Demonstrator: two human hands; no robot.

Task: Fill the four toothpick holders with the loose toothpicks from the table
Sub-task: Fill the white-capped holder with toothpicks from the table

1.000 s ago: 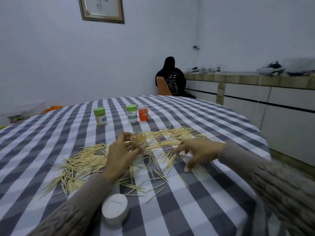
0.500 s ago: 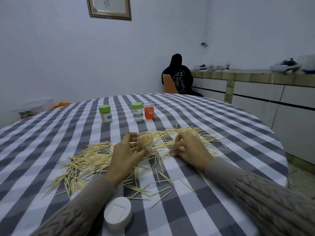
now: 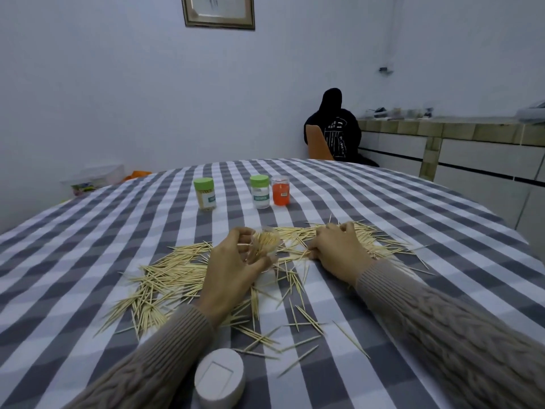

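My left hand [image 3: 233, 270] grips a clear toothpick holder [image 3: 265, 246], partly filled and tilted toward me. Fingers of my right hand [image 3: 339, 249] are curled down onto the loose toothpicks [image 3: 165, 278] at the right of the pile, pinching some against the cloth. Loose toothpicks spread across the checked tablecloth [image 3: 383, 208] on both sides of my hands. Farther back stand a green-lidded holder full of toothpicks [image 3: 204, 194], a second green-lidded holder [image 3: 260, 191] that looks empty, and an orange holder [image 3: 280, 191].
A white round lid [image 3: 219, 377] lies near the table's front edge between my sleeves. A person in black sits on an orange chair [image 3: 318, 143] behind the table. A tiled counter [image 3: 442, 131] runs along the right wall. A plastic box [image 3: 94, 178] sits far left.
My right hand has slid forward from the near toothpicks onto the right part of the pile and curled its fingers. My left hand keeps holding the clear holder. The view tilted upward.
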